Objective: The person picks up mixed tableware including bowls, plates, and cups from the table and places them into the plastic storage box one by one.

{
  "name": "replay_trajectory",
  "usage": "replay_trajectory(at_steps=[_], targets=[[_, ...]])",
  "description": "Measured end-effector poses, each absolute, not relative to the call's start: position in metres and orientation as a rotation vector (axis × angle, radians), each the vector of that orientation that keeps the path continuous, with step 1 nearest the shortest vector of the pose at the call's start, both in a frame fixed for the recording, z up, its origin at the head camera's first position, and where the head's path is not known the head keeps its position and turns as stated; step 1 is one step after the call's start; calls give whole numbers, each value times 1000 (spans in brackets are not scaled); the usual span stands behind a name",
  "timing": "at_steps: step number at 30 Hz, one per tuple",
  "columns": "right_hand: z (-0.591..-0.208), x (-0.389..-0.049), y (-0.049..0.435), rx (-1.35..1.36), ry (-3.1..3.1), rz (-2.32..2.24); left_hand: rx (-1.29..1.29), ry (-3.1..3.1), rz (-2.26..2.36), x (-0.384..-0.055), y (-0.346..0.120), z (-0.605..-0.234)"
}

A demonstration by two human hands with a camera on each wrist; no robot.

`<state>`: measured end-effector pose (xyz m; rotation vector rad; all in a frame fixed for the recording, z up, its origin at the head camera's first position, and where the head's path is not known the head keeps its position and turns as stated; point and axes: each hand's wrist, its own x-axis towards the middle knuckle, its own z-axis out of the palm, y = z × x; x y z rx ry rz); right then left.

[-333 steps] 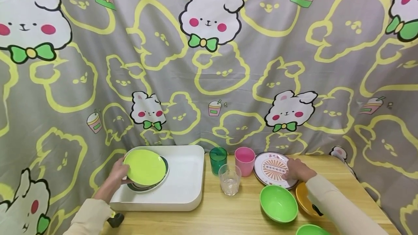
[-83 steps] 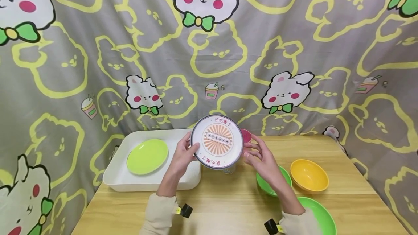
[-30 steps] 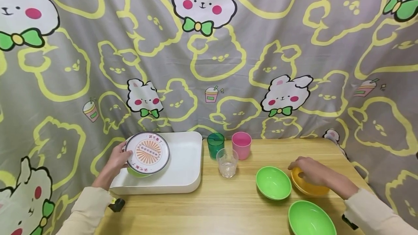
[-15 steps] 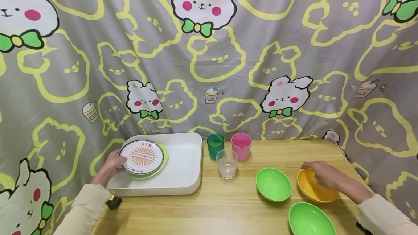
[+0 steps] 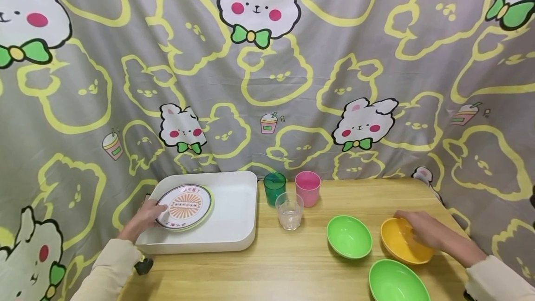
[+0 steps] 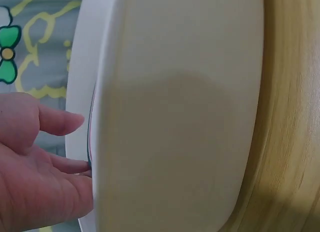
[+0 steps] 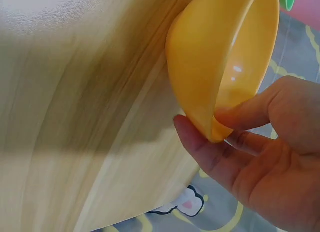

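Observation:
A white plate [image 5: 184,210] with an orange sunburst print and dark rim lies over a lime green plate [image 5: 212,199], whose edge peeks out on the right. Both are in the white tray [image 5: 236,208] at the left. My left hand [image 5: 144,217] is at the white plate's left edge; in the left wrist view its thumb is lifted clear and the other fingers reach behind the tray wall to the rim. On the right, my right hand [image 5: 430,233] pinches the rim of a yellow-orange bowl [image 7: 200,57], thumb inside and fingers outside, and the bowl is tilted in the right wrist view.
A green bowl [image 5: 349,237] stands left of the yellow-orange one, and another green bowl [image 5: 397,282] is near the front. Toward the back are a dark green cup [image 5: 274,192], a pink cup [image 5: 308,189] and a clear cup [image 5: 290,212]. A patterned curtain [image 5: 267,82] hangs behind the table.
The white plate has come down onto the lime green plate, and the left hand's thumb is now off it. My right hand has gripped the yellow-orange bowl and shifted it slightly right.

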<state>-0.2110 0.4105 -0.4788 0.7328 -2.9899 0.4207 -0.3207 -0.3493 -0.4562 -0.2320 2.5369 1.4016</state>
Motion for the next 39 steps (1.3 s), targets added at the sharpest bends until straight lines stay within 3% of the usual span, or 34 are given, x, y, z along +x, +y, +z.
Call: replay_trajectory(at_steps=[9, 30, 39], targets=[[-470, -209, 422, 609, -3026, 553, -131, 2716, 1181, -313, -345, -459], [-446, -207, 438, 310, -3025, 658, -207, 2703, 1023, -311, -336, -456], [-439, -201, 436, 170, -2958, 951, -165, 2724, 946, -314, -338, -449]])
